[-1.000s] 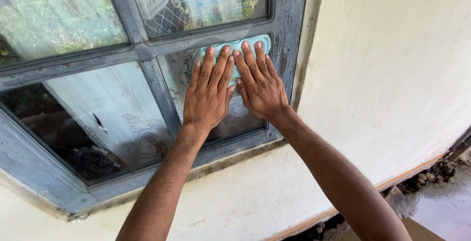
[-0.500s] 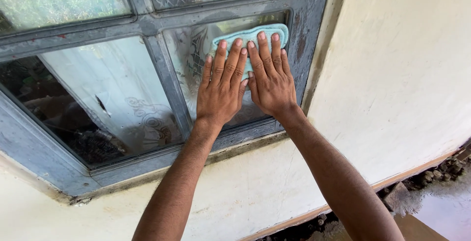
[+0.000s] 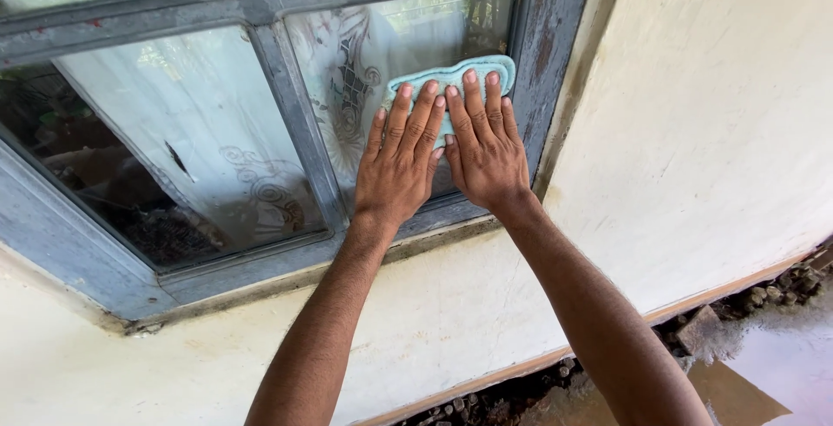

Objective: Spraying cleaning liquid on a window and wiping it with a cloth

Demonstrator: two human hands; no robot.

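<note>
A light blue cloth [image 3: 453, 74] lies flat against the lower right glass pane [image 3: 347, 53] of a grey wooden window frame [image 3: 293, 122]. My left hand [image 3: 399, 166] and my right hand [image 3: 486, 153] sit side by side on it. Both palms are flat and the fingers point up. Only the cloth's top edge shows above the fingertips; the rest is hidden under my hands. The cloth's right end touches the frame's right post [image 3: 548, 53].
A patterned white curtain [image 3: 200, 131] hangs behind the glass. A cream plaster wall [image 3: 711, 114] runs to the right and below the sill. At the wall's foot lie stones [image 3: 764, 298] and wet ground [image 3: 781, 365].
Both hands and the cloth have slid down the pane, from just under its top bar to about its middle. The view has tilted lower.
</note>
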